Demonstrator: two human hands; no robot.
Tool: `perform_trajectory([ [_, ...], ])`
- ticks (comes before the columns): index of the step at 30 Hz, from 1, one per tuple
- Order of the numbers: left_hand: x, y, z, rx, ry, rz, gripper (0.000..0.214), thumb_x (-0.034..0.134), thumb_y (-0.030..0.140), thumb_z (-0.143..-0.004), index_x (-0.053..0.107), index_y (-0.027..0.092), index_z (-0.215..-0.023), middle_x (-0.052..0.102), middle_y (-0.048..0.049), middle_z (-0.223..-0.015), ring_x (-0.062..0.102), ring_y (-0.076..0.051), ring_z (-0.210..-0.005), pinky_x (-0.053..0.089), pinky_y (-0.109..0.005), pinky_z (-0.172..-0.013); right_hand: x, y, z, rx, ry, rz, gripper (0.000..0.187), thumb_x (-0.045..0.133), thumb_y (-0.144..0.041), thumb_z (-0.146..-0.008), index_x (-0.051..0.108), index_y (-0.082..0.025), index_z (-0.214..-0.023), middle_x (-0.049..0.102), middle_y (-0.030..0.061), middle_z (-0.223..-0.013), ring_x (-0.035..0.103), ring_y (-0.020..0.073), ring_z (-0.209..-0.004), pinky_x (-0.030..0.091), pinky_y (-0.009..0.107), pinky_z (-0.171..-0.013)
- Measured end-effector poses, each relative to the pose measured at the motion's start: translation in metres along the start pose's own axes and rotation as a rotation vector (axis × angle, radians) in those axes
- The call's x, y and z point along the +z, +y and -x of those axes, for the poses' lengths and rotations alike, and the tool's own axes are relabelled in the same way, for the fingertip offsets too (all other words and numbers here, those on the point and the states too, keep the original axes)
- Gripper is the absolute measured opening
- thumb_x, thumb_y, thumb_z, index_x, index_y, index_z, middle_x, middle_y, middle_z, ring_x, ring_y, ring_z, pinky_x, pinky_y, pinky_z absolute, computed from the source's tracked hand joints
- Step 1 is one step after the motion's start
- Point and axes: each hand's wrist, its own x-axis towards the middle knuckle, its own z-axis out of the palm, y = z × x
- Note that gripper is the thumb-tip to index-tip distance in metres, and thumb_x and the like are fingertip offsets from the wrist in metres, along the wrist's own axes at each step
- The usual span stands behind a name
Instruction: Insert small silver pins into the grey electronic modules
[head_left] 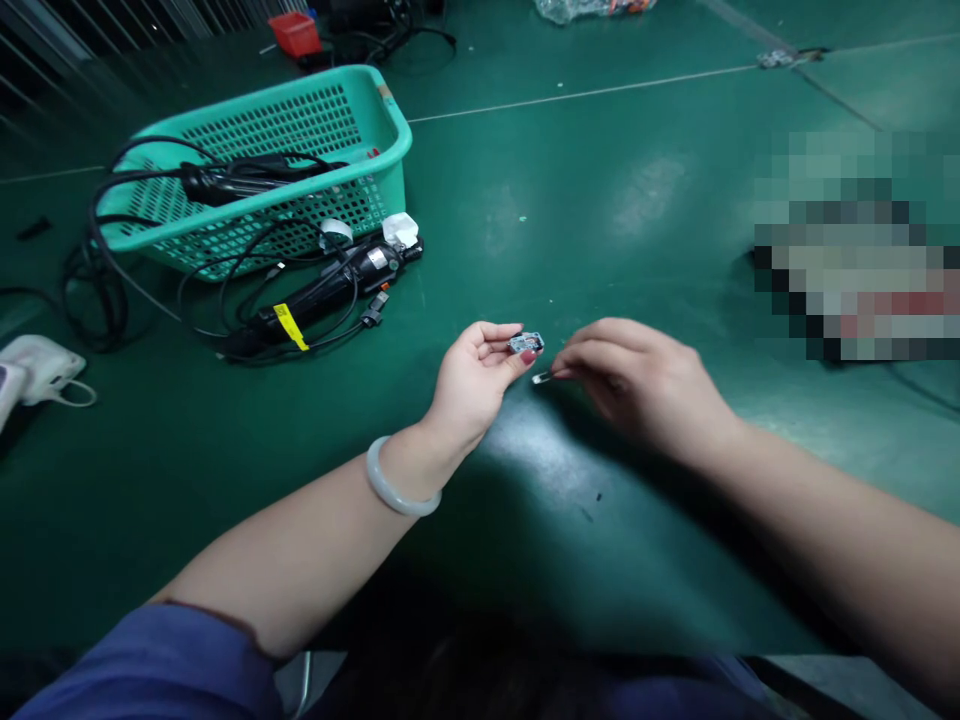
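Observation:
My left hand pinches a small electronic part between thumb and fingers. The part is grey and silvery, like a little circuit module, but its exact kind is too small to make out. Close beside it on the right, my right hand is closed on a small slim piece with a pale, shiny tip. Most of that piece is hidden by the fingers. A short gap separates the pale tip from the electronic part. Both hands are above the green table.
A teal plastic basket with black cabled devices stands at the upper left. In front of it lies a black cylindrical device with a yellow tag and cables. A white device is at far left, a red bin at the back.

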Motion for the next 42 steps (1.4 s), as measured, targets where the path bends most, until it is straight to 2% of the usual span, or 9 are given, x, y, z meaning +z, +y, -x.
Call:
perform_trajectory([
  [2, 0.001, 0.001, 0.001, -0.019, -0.025, -0.029, 0.028, 0.074, 0.008, -0.062, 0.059, 0.015, -0.085, 0.068, -0.0001, -0.08, 0.065, -0.011, -0.079, 0.048, -0.033, -0.089, -0.006, 0.001, -0.003, 0.064, 0.089, 0.048, 0.016, 0.053, -0.019, -0.088, 0.066, -0.023, -0.08, 0.068, 0.0044, -0.083, 0.064, 0.0166, -0.073, 0.051, 0.029, -0.065],
  [4, 0.001, 0.001, 0.002, -0.033, -0.063, -0.058, 0.029, 0.075, 0.007, -0.061, 0.06, 0.015, -0.084, 0.068, -0.0002, -0.08, 0.064, -0.011, -0.08, 0.047, -0.033, -0.089, -0.008, 0.002, -0.005, 0.097, 0.108, 0.085, 0.016, 0.054, -0.019, -0.087, 0.066, -0.024, -0.078, 0.068, 0.0042, -0.081, 0.063, 0.0171, -0.071, 0.05, 0.03, -0.062],
  [13, 0.001, -0.002, 0.002, -0.032, -0.125, -0.075, 0.031, 0.078, 0.008, -0.057, 0.061, 0.015, -0.082, 0.068, -0.0015, -0.081, 0.064, -0.012, -0.082, 0.047, -0.035, -0.09, 0.006, 0.006, -0.005, 0.069, 0.025, 0.106, 0.018, 0.051, -0.018, -0.087, 0.068, -0.022, -0.081, 0.067, 0.0053, -0.084, 0.062, 0.0172, -0.075, 0.051, 0.029, -0.067],
  [20, -0.001, -0.001, 0.002, -0.026, -0.119, -0.062, 0.029, 0.076, 0.007, -0.059, 0.061, 0.015, -0.083, 0.068, -0.0007, -0.08, 0.064, -0.011, -0.08, 0.048, -0.031, -0.087, 0.004, 0.004, -0.005, 0.075, 0.068, 0.099, 0.016, 0.053, -0.018, -0.087, 0.068, -0.02, -0.081, 0.068, 0.0054, -0.083, 0.063, 0.017, -0.074, 0.051, 0.028, -0.065],
  [27, -0.002, 0.001, 0.002, -0.01, -0.11, -0.014, 0.03, 0.077, 0.012, -0.062, 0.061, 0.016, -0.087, 0.068, -0.0007, -0.084, 0.064, -0.011, -0.084, 0.046, -0.032, -0.091, 0.003, 0.006, -0.006, 0.166, 0.129, 0.015, 0.014, 0.056, -0.02, -0.086, 0.069, -0.022, -0.082, 0.069, 0.0048, -0.083, 0.065, 0.0172, -0.073, 0.052, 0.03, -0.066],
  [33, -0.002, 0.0, 0.001, -0.013, -0.11, -0.002, 0.03, 0.076, 0.011, -0.061, 0.061, 0.016, -0.085, 0.068, -0.0005, -0.084, 0.064, -0.01, -0.083, 0.046, -0.033, -0.092, 0.007, 0.004, -0.006, 0.114, 0.091, -0.029, 0.013, 0.056, -0.022, -0.086, 0.069, -0.021, -0.086, 0.07, 0.005, -0.087, 0.065, 0.0173, -0.077, 0.053, 0.03, -0.068],
  [42, -0.002, 0.0, 0.002, -0.015, -0.109, -0.002, 0.029, 0.076, 0.011, -0.061, 0.061, 0.015, -0.085, 0.068, 0.0001, -0.082, 0.064, -0.01, -0.081, 0.046, -0.031, -0.09, 0.009, 0.003, -0.006, 0.091, 0.127, 0.0, 0.016, 0.054, -0.022, -0.088, 0.069, -0.019, -0.084, 0.07, 0.006, -0.084, 0.065, 0.0166, -0.076, 0.054, 0.029, -0.069],
])
